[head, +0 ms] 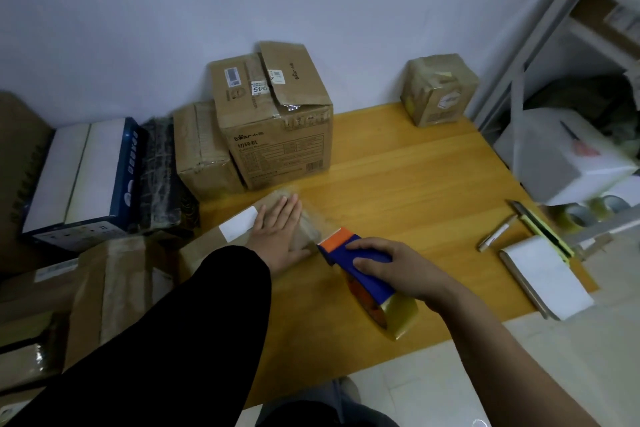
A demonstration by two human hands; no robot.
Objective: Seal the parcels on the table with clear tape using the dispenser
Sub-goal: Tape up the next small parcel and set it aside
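Note:
A small brown parcel [214, 239] with a white label lies on the wooden table [415, 177], near its front left. My left hand [277, 229] presses flat on the parcel's top with straight fingers. My right hand [398, 270] grips a blue and orange tape dispenser [356, 260] with a roll of clear tape [398, 317]. The dispenser's orange front end touches the parcel's right edge. A strip of clear tape lies over the parcel's right side.
Several cardboard boxes [273, 121] stand at the back left, one small box [440, 90] at the back right. A blue and white box [86, 180] sits at the left. A marker [497, 232], a cutter and a label roll [547, 274] lie at the right edge.

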